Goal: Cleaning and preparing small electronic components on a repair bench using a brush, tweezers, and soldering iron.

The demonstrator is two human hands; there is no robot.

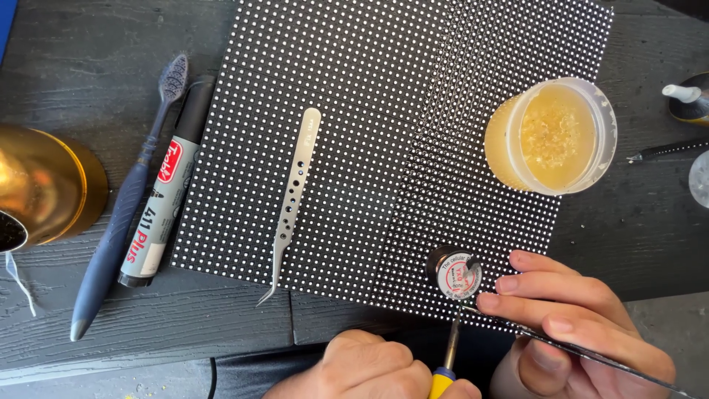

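A black dotted LED panel [369,111] lies flat on a dark wooden table. My left hand [369,369], at the bottom centre, grips a soldering iron [452,340] with a yellow and blue handle; its tip points at the panel's near edge. My right hand [583,318] rests at the panel's near right corner and pinches a thin dark rod [591,356] that runs off to the lower right. Its fingertips sit right beside a small solder spool [456,273] standing on the panel.
Steel tweezers [295,185] lie on the panel's middle. An open jar of amber paste [557,137] stands on its right side. A toothbrush [125,207] and a marker [166,192] lie to the left, beside a gold round object [44,185]. A small bottle [687,100] sits at the right edge.
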